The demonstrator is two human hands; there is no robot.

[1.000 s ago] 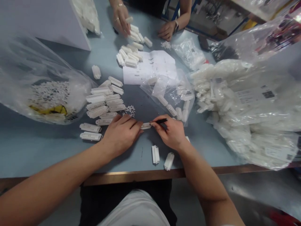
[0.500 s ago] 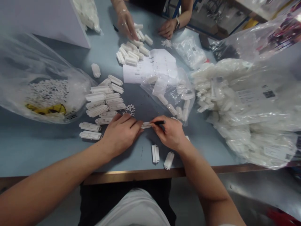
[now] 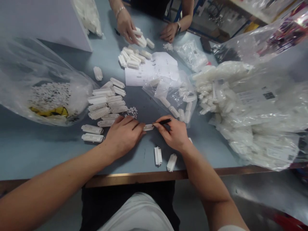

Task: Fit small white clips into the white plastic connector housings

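The table (image 3: 48,157) in front of me is laid out as it was half a second ago. On my right the big bag (image 3: 257,112) bulges with white pieces and labelled inner packs. The left bag (image 3: 79,83) holds a drift of tiny white bits, with something yellow low down. The middle bag (image 3: 172,96), lying partly over a paper sheet (image 3: 134,77), has white pieces loose inside it. Left of centre I have a heap (image 3: 116,104) of slotted pieces.

A co-worker's hand (image 3: 126,27) has changed most: it was reaching down over the far pile, and now white pieces are bunched at its fingers. My own hands have barely moved. My left hand (image 3: 126,131) is curled, thumb and finger narrow on the left end of the white part (image 3: 148,127), just above the table between my hands. My right hand (image 3: 174,133) pinches the black tool (image 3: 165,121) at the part's right end; its tip I cannot make out. Loose bits (image 3: 132,112) lie just beyond my left knuckles.
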